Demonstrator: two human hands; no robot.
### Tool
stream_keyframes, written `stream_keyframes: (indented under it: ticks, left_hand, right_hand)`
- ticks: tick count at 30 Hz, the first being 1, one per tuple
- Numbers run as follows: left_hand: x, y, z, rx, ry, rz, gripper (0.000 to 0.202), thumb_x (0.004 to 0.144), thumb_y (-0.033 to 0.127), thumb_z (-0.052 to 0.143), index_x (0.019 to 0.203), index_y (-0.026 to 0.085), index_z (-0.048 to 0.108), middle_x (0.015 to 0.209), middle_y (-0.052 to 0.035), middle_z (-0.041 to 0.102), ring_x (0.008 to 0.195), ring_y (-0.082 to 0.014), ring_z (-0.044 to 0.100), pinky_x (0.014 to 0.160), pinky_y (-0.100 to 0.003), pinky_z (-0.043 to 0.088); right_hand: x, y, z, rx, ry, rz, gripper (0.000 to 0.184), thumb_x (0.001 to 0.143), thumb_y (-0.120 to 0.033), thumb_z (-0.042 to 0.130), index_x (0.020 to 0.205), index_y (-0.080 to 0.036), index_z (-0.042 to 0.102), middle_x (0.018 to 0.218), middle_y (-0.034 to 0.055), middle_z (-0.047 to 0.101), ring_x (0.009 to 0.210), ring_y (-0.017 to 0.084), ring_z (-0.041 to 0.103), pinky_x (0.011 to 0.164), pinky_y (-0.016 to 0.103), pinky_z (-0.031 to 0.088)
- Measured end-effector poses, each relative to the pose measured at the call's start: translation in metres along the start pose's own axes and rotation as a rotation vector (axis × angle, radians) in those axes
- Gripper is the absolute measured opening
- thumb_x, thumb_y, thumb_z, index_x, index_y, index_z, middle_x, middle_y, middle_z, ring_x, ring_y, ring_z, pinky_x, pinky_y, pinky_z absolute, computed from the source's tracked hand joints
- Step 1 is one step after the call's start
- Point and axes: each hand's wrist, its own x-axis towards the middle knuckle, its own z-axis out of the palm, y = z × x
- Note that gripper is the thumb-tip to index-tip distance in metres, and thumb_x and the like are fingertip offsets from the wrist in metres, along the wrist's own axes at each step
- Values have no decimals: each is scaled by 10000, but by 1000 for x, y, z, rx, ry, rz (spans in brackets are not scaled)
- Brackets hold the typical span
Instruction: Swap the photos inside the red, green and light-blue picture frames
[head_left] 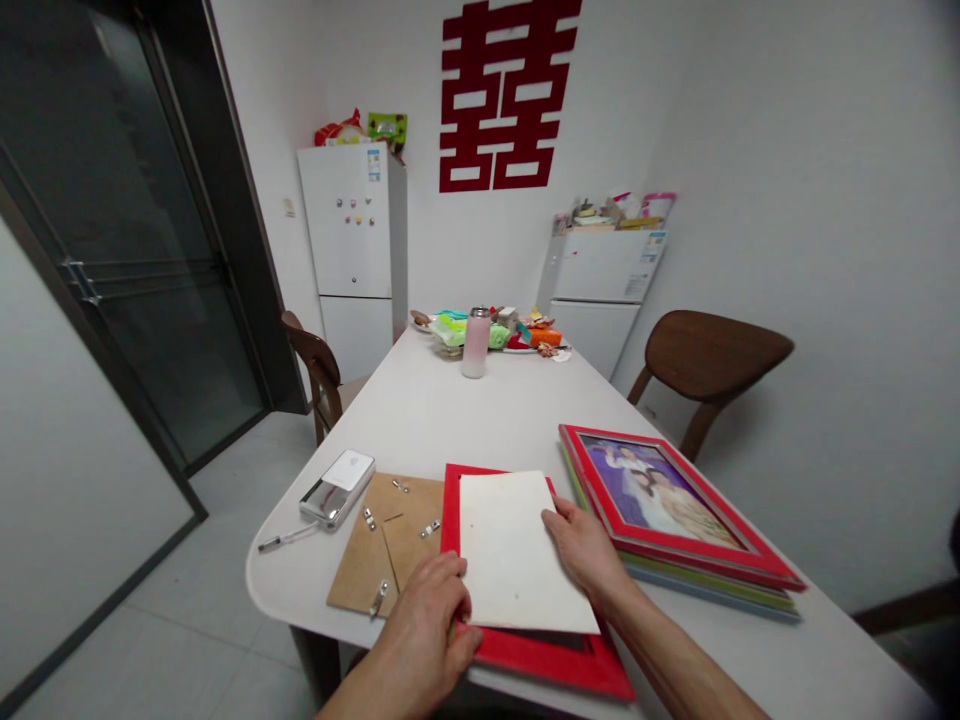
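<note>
A white sheet of card or paper (517, 550) lies over a red picture frame (547, 665), at a slight angle to it. My right hand (589, 550) grips the sheet's right edge, thumb on top. At the lower left, my left hand (431, 620) is closed round the side of the frame, its fingers beside the sheet's edge. Partly under the frame's left side rests a brown backing board (367, 570) with several metal clips. To the right, a red-framed photo (667, 490) tops a stack of frames.
A power bank (337, 490) with a short cable lies at the table's left edge. Farther back stand a pink bottle (476, 345) and a heap of snack packets (532, 330). Wooden chairs (705, 355) flank the white table (502, 400).
</note>
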Motion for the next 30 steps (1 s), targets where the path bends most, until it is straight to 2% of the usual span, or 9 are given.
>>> stream_keyframes:
  ticks: [8, 11, 15, 22, 26, 30]
  left_hand:
    - [-3, -3, 3, 49, -1, 28, 193, 650, 131, 558, 833, 183, 524, 1143, -92, 500, 1108, -226, 397, 958, -386, 281]
    - [-3, -6, 5, 59, 6, 58, 209, 649, 129, 551, 849, 184, 524, 1125, -91, 514, 1111, -228, 398, 961, -389, 285]
    - [-4, -12, 8, 88, 27, 54, 379, 650, 152, 557, 1020, 140, 479, 1181, -134, 472, 1128, -243, 383, 967, -399, 286]
    - [-7, -16, 9, 94, 2, 32, 496, 657, 177, 564, 1128, 140, 411, 1252, -132, 406, 1157, -241, 349, 976, -407, 277]
    - [-6, -16, 7, 102, -17, 43, 486, 656, 177, 564, 1119, 150, 419, 1251, -125, 408, 1162, -241, 341, 977, -410, 274]
    - [-5, -18, 8, 101, -22, 60, 467, 665, 194, 562, 1110, 150, 428, 1236, -125, 426, 1157, -239, 346, 982, -412, 261]
  right_hand:
    - [-5, -7, -10, -204, 88, -53, 293, 595, -252, 501, 837, -114, 591, 825, 127, 637, 842, 263, 560, 758, 329, 386]
    - [-7, -8, -10, -176, 69, -28, 301, 607, -243, 482, 856, -102, 576, 796, 123, 638, 770, 243, 582, 692, 319, 418]
    - [-10, -9, -5, -53, 13, 38, 388, 666, -221, 377, 1002, -68, 497, 683, 86, 647, 605, 184, 608, 537, 263, 457]
    - [-11, -9, 0, 0, 12, 41, 411, 669, -209, 376, 1039, -65, 485, 648, 65, 654, 559, 171, 611, 525, 255, 469]
    - [-8, -8, -2, -143, 25, -13, 340, 664, -208, 400, 940, -101, 566, 669, 69, 659, 627, 191, 613, 556, 260, 458]
    - [-10, -12, -7, -377, 48, -67, 259, 665, -236, 452, 855, -132, 595, 785, 106, 649, 786, 226, 588, 694, 295, 419]
